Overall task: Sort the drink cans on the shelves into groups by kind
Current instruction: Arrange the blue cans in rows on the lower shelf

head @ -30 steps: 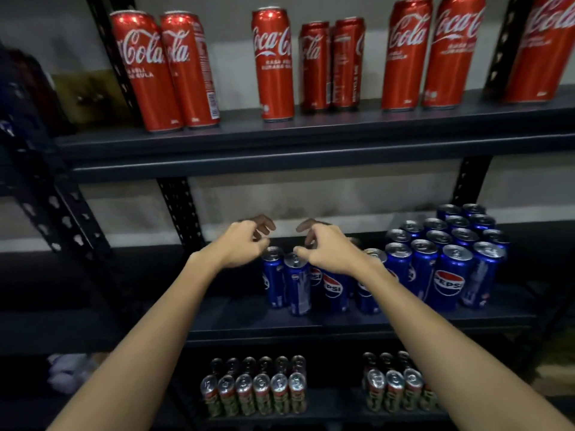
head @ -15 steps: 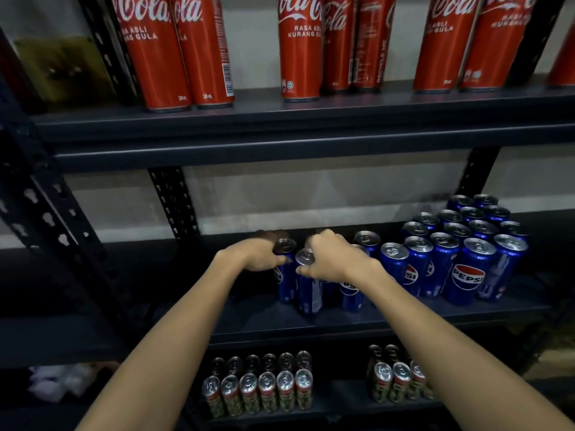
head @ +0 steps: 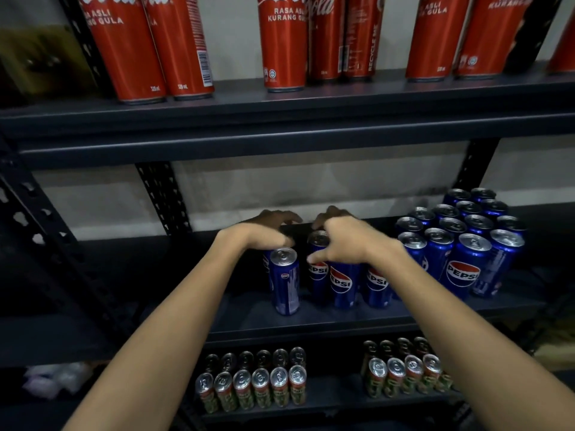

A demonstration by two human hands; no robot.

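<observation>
The left hand [head: 259, 236] lies over the tops of two tall blue Pepsi cans at the left end of a small loose cluster on the dark metal middle shelf [head: 311, 318]. Its fingers curl down behind the front can [head: 284, 281], whose silver lid shows just below the knuckles; whether they actually clamp a can or only rest on the rims cannot be told, since the fingertips are hidden. A second can stands directly behind it, mostly covered by the hand.

The right hand [head: 348, 241] is spread over the neighbouring blue cans [head: 340, 283], thumb pressed against the side of one near its logo, the other fingers arched over the tops and reaching behind them. The silver lid of one can [head: 319, 237] shows between thumb and forefinger. The grasp looks like a loose claw over several cans at once, touching them from above. The two hands sit close together, not touching.

Just to the right, a tight block of blue Pepsi cans [head: 463, 244] stands upright in rows on the same shelf, its nearest can close by the right wrist.

On the upper shelf [head: 280, 126] tall red Coca-Cola cans [head: 283, 48] stand in pairs and a trio, spaced apart. On the bottom shelf two blocks of small green-and-red cans with silver lids [head: 252, 387] and [head: 404, 374] stand side by side with a gap between. A black perforated upright [head: 161, 197] rises behind the left forearm.
</observation>
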